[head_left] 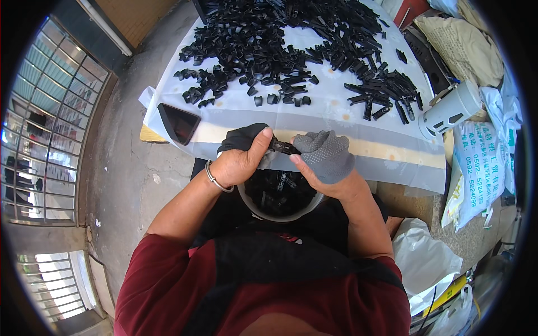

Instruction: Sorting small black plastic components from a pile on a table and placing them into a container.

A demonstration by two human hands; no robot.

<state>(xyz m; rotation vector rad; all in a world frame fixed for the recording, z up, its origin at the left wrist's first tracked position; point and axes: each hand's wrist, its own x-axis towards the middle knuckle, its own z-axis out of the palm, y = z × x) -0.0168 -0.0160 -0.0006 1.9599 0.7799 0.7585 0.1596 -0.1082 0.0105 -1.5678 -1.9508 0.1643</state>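
Head cam, looking straight down at a person in a dark red top with a black apron, sitting at the near edge of a table covered in a thin white sheet. Both hands meet just above the middle of the frame. The left hand, bare on the thumb side with a black cloth or glove scrap bunched behind the knuckles and a metal bangle on the wrist, is closed round one end of a small black plastic clip, thumb pressed on top. The right hand, wearing a grey dotted glove, pinches the other end between thumb and fingers. So the clip sits right between the two hands, gripped by both.

Directly at 6 o'clock from the hands, in the lap, there's a round pale bowl with more black pieces inside.

At 12 o'clock, spread across the sheet, a big heap of loose black clips, with a thinner bunch trailing off toward 2 o'clock. At 9 to 10 o'clock from the hands a dark tray-like thing lies at the table's left edge. At 3 o'clock near the right edge sits a white cylindrical tool, with printed sacks beyond it.
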